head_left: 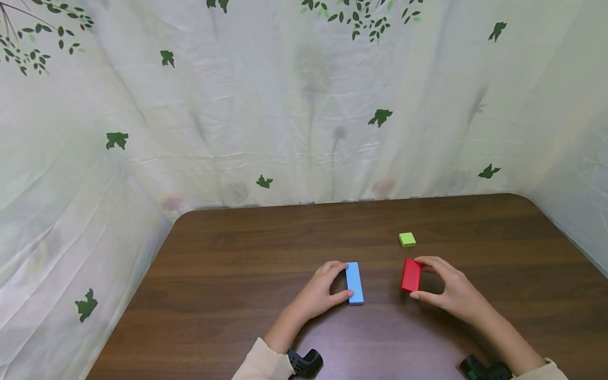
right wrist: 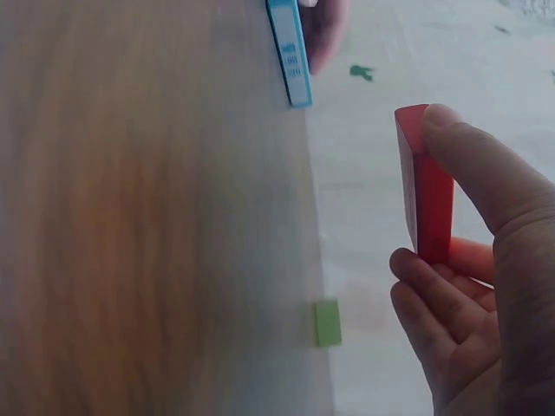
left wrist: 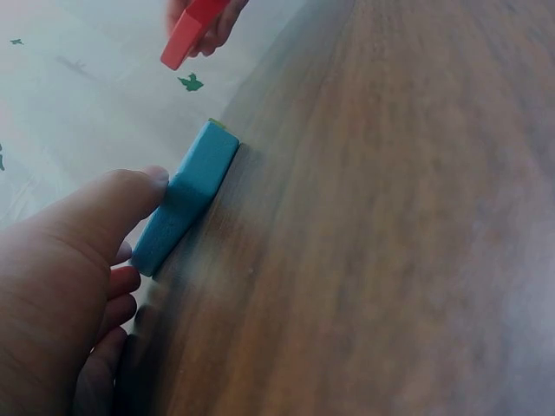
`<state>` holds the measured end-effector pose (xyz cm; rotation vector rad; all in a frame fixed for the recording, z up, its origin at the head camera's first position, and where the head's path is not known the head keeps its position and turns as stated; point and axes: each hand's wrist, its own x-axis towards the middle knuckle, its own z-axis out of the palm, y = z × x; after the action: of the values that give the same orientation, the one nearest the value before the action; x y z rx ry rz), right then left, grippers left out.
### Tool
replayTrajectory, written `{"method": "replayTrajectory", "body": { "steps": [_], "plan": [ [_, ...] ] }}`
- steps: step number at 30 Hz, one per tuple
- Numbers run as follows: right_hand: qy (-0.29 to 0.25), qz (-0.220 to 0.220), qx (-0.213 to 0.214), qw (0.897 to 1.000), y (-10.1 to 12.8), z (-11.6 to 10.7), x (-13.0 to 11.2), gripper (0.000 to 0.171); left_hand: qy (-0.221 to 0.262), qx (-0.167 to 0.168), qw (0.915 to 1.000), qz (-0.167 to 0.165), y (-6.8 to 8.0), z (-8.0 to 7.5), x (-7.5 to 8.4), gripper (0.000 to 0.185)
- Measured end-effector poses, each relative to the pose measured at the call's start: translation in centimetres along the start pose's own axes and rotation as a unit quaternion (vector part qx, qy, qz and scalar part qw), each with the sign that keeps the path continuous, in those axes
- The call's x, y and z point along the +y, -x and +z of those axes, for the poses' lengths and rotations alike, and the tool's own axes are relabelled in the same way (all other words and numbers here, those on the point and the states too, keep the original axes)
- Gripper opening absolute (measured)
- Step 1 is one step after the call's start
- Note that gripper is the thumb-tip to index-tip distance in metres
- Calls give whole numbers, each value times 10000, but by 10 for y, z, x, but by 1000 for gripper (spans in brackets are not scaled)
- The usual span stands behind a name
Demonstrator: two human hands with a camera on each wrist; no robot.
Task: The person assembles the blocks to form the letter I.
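A long, flat blue block (head_left: 354,284) lies at the middle of the table, also seen as the blue block (left wrist: 189,199) in the left wrist view. My left hand (head_left: 319,293) pinches it from the left, thumb by the near end and fingertips by the far end. To the right, my right hand (head_left: 448,289) holds a red block (head_left: 410,275) between thumb and fingers. In the left wrist view this red block (left wrist: 192,33) hangs above the tabletop, tilted. A small green block (head_left: 407,239) lies beyond the red one, with neither hand on it.
The brown wooden table (head_left: 228,253) has rounded far corners. A pale curtain (head_left: 285,105) with leaf prints hangs behind it and along both sides. Black wrist devices (head_left: 306,363) sit at both sleeves.
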<state>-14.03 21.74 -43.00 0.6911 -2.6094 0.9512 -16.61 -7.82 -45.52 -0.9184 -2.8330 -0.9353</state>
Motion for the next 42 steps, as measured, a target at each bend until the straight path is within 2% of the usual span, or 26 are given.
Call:
{"method": "replayTrajectory", "body": {
  "steps": [9,15,21,42],
  "plan": [
    [-212,-423,-226,9986,0,11,-13,64,-19,28,10000,28,-1,0,0,61],
    [-686,-946,-68,9931,1,21,-21,63,-15,52,10000,37,0,-1,0,60],
    [-898,-1324,-39,9871,1,30,-29,64,-10,55,10000,48,0,-1,0,60],
    [-1072,-1386,-837,9810,8,53,-47,61,-5,50,10000,38,0,-1,0,61]
  ]
}}
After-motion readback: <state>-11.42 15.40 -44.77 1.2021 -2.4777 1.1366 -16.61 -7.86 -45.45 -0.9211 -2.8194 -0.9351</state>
